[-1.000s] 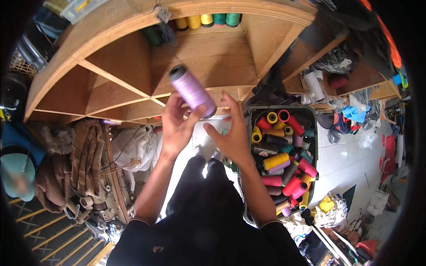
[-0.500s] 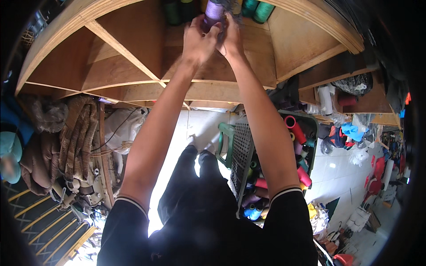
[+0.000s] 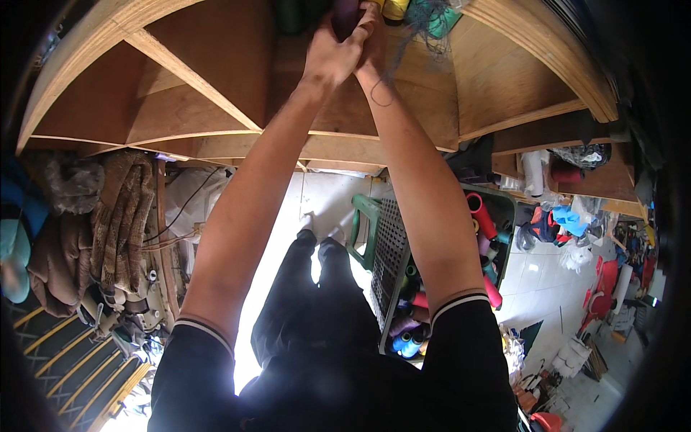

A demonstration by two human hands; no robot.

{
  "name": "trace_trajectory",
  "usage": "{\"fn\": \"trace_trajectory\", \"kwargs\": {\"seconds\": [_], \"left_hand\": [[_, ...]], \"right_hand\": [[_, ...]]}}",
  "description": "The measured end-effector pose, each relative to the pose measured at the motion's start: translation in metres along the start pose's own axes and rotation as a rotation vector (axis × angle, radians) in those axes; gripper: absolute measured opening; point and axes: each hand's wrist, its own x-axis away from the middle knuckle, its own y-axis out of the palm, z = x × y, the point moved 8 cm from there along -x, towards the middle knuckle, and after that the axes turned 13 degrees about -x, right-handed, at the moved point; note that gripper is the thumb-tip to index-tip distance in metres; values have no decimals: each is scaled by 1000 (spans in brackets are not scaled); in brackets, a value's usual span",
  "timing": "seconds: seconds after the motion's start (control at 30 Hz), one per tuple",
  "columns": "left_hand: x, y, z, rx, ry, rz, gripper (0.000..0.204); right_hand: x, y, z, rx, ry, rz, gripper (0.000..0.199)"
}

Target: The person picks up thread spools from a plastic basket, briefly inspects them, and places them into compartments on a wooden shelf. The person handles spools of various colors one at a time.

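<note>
While both hands (image 3: 345, 47) grip purple spool (image 3: 345, 14), axis points into shelf (image 3: 216, 93).

You are reaching up with two hands (image 3: 338, 50) among four spools (image 3: 394, 9) on one wooden shelf (image 3: 504, 86), one crate (image 3: 392, 245) standing below.

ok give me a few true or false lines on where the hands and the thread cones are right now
1. Both hands are raised to the wooden shelf. True: the left hand and right hand meet at a dark purple thread cone.
2. The green plastic crate is empty. False: it holds coloured thread cones.
3. The left hand rests on the crate. False: it is up at the shelf.
4. A yellow thread cone sits right of the hands. True.
</note>
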Motion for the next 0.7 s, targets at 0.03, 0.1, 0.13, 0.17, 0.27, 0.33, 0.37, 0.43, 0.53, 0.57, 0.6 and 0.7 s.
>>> {"fn": "trace_trajectory", "kwargs": {"seconds": [0.03,0.1,0.13,0.17,0.27,0.33,0.37,0.43,0.53,0.57,0.6,0.7], "left_hand": [[3,-2,1,-26,-13,47,42],[5,-3,-2,-81,-73,57,39],[5,-4,-6,-112,-121,21,38],[4,-4,-9,-143,-167,-12,37],[23,-4,24,-225,-350,-79,39],[14,-20,4,-356,-230,147,59],[14,-23,11,-417,-169,242,71],[28,-19,5,-270,-209,245,55],[73,-16,23,-95,8,336,30],[97,-12,20,50,-71,261,27],[127,-13,21,155,-110,237,28],[216,17,-39,651,-310,-54,58]], "right_hand": [[0,1,0,-4,2,-2,24],[0,1,1,-6,3,-3,22],[1,2,1,-7,0,-3,21],[1,3,1,-6,1,-6,20],[1,-3,2,4,-7,13,18],[2,9,-7,-8,-17,2,17],[1,6,-9,-8,-17,11,16],[4,-5,-16,6,-21,41,15],[39,-28,-43,43,-33,189,14],[66,-34,-56,-48,31,213,14],[102,-25,-87,-262,195,150,15],[224,-21,-154,-84,61,-244,38]]}}
